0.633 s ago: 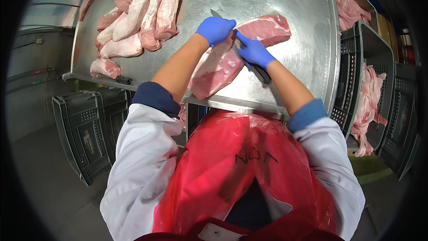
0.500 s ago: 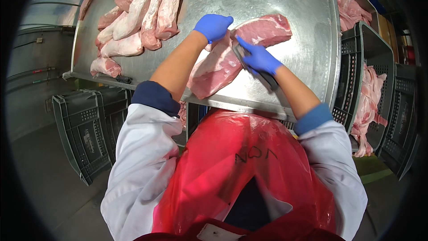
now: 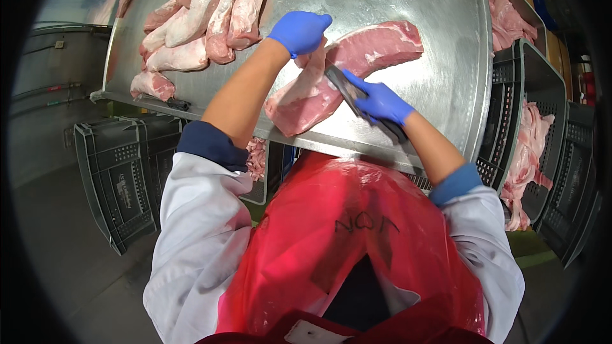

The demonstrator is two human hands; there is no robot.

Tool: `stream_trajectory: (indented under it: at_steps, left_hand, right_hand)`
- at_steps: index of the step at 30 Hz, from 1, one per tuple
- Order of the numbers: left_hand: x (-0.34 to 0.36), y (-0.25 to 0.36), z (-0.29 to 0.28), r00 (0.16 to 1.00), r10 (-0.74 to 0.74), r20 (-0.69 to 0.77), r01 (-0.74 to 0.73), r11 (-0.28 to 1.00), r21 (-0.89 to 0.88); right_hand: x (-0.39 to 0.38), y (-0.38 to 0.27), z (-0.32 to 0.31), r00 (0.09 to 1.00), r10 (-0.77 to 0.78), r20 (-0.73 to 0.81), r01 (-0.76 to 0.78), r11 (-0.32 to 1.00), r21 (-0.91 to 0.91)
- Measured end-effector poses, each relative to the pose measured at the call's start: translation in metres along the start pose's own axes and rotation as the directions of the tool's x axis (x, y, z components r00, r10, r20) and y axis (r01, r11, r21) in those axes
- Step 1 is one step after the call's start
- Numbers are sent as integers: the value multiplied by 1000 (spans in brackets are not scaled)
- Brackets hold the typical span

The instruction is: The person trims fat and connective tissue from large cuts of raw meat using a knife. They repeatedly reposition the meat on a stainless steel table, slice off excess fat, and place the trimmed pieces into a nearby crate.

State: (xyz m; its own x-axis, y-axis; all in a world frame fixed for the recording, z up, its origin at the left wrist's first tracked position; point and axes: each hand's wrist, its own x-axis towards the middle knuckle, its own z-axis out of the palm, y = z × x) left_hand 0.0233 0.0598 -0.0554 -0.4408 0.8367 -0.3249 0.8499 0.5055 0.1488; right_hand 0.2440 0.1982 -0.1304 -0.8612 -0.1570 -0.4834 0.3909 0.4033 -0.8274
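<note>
A long pink piece of meat, which looks like a pork loin (image 3: 376, 46), lies across the steel table in front of me, with white fat along part of it. My left hand (image 3: 298, 33) is closed on a pale flap of fat (image 3: 312, 67) and pulls it up from the loin. My right hand (image 3: 382, 103) is wrapped around a long dark handheld cutting tool (image 3: 347, 89). Its front end rests against the loin beside the lifted flap; glove and blur hide the exact kind.
Several trimmed loins (image 3: 201, 16) are piled at the table's (image 3: 446, 89) far left. A dark handle (image 3: 178, 104) lies near its front left edge. Grey crates (image 3: 121, 178) stand at lower left. At right, another crate (image 3: 558, 73) holds pale meat trimmings (image 3: 528, 146).
My left hand has shifted slightly left and up, stretching the flap further. The tool in my right hand has moved a little, its front end now nearer the flap.
</note>
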Motion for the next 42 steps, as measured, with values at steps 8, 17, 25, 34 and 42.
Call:
stream_trajectory:
  at_steps: [8,17,25,34,42]
  left_hand:
    - [-25,-33,-3,989,-11,-149,19,998,52]
    - [-78,-149,37,950,-274,-150,277,961,3]
    - [-115,-75,102,993,-114,-4,110,961,-254]
    - [-110,-77,113,959,-276,-63,265,953,-148]
    - [-115,-46,46,986,-157,-49,149,980,-134]
  right_hand:
    - [-23,12,20,987,-153,53,154,988,-9]
    - [-66,27,34,983,-97,158,136,956,-262]
    - [-23,3,14,996,9,-91,14,969,247]
    - [71,-5,87,964,-245,-102,227,960,-162]
    - [67,-53,89,999,-46,17,47,998,-30]
